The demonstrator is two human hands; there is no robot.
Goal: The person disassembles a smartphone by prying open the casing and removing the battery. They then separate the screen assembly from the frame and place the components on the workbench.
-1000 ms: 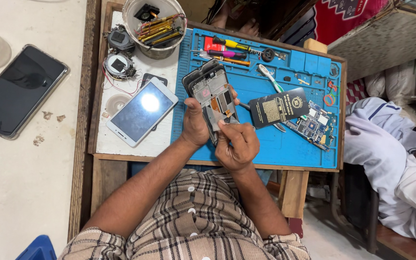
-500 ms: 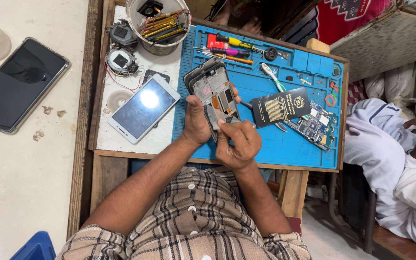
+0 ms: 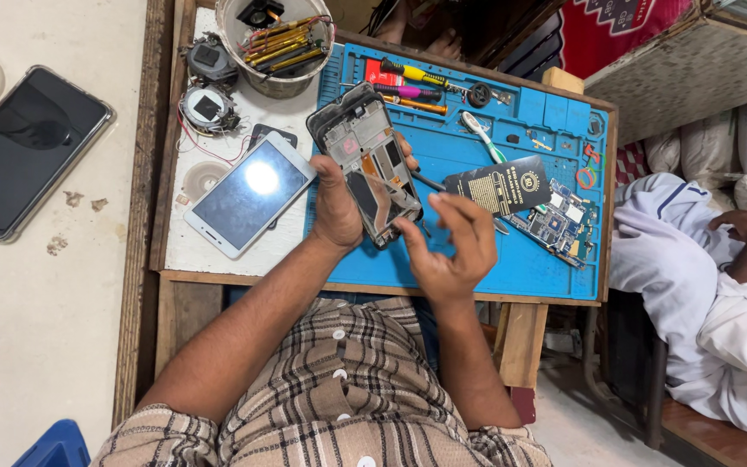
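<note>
A person in a plaid shirt works over a blue repair mat (image 3: pixel 477 259) laid on a small wooden bench (image 3: pixel 166 285). The left hand (image 3: pixel 336 203) grips an opened phone frame (image 3: pixel 365 160), fingers wrapped round its edge, holding it tilted above the mat's left part with its bare inner side facing up. The right hand (image 3: pixel 451 246) hovers just beside the frame's lower end, fingers spread and loosely curled, grasping nothing that can be made out. A dark thin tool (image 3: pixel 430 182) lies on the mat between the frame and a black battery (image 3: pixel 499 186), which rests against a circuit board (image 3: pixel 555 220). Left of the mat, a white phone (image 3: pixel 248 203) lies screen up. Screwdrivers (image 3: pixel 412 86) line the mat's top edge, near a tub of tools (image 3: pixel 278 43). A dark phone (image 3: pixel 23 147) lies well apart on the pale counter.
</note>
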